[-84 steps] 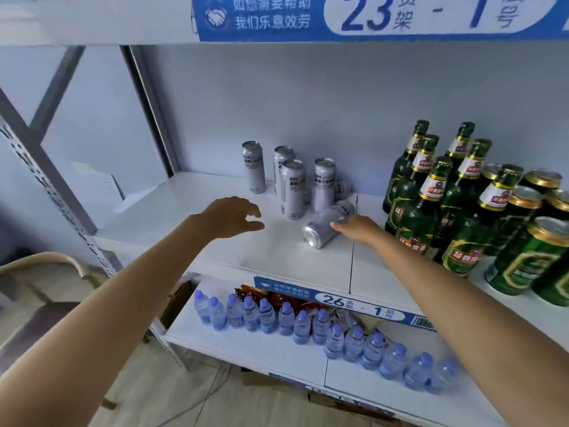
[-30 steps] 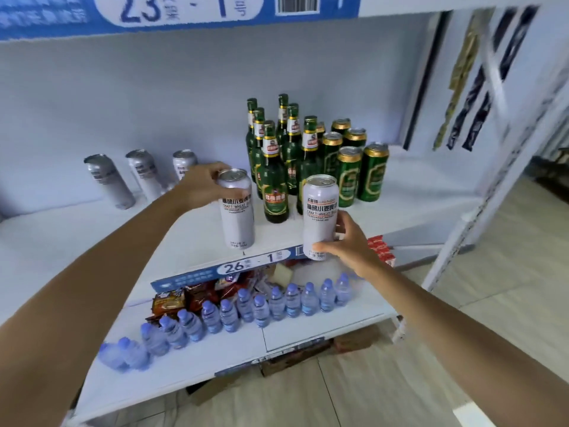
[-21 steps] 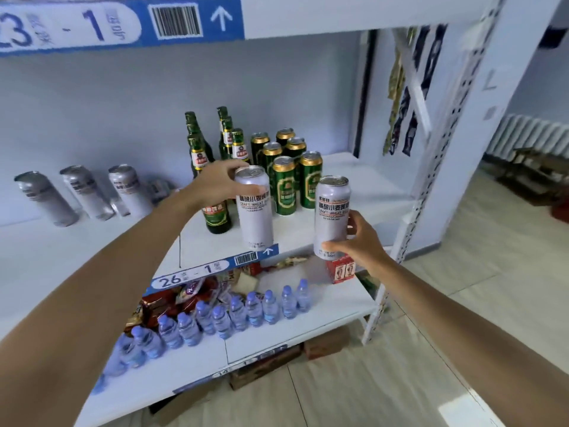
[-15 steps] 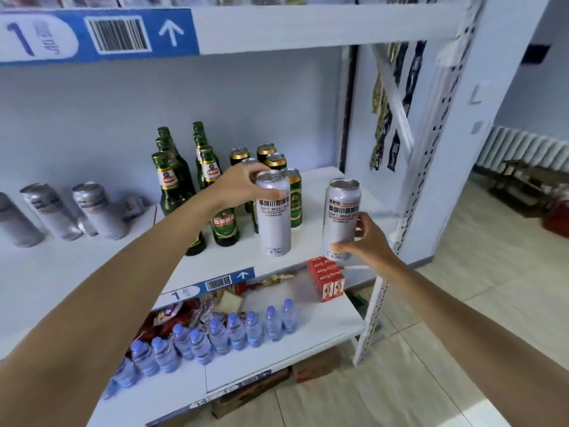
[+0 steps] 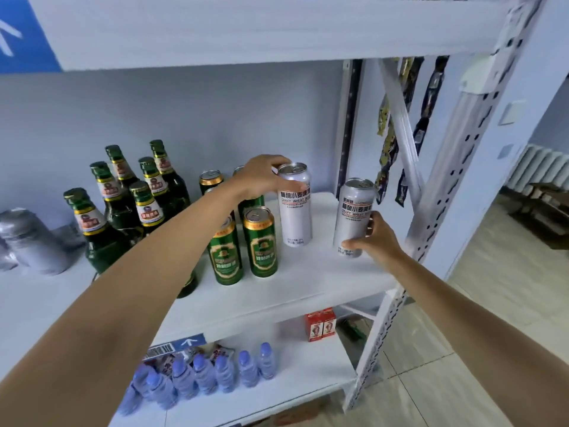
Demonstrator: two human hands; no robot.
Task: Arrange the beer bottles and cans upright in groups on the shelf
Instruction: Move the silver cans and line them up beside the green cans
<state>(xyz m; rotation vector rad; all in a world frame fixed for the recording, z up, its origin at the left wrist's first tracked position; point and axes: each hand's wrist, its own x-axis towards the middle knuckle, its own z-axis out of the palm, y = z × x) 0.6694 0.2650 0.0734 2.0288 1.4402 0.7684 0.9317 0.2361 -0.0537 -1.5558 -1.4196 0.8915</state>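
Note:
My left hand (image 5: 261, 177) grips a tall silver beer can (image 5: 295, 217) by its top, upright on the white shelf (image 5: 308, 282) right of the green cans (image 5: 261, 245). My right hand (image 5: 374, 238) holds a second silver can (image 5: 352, 211) low on its body, upright near the shelf's right end. Several green beer bottles (image 5: 147, 198) stand in a group left of the green cans. More silver cans (image 5: 29, 238) are at the far left, blurred.
The perforated white upright (image 5: 437, 192) of the rack stands just right of my right hand. Below are small water bottles (image 5: 209, 371) and red cartons (image 5: 320, 326). Snack packets (image 5: 388, 124) hang behind the rack. The upper shelf (image 5: 246, 29) is overhead.
Both hands picked up silver cans from the left group and carried them right, past the bottles and green cans. The cans now sit low at the shelf's right end.

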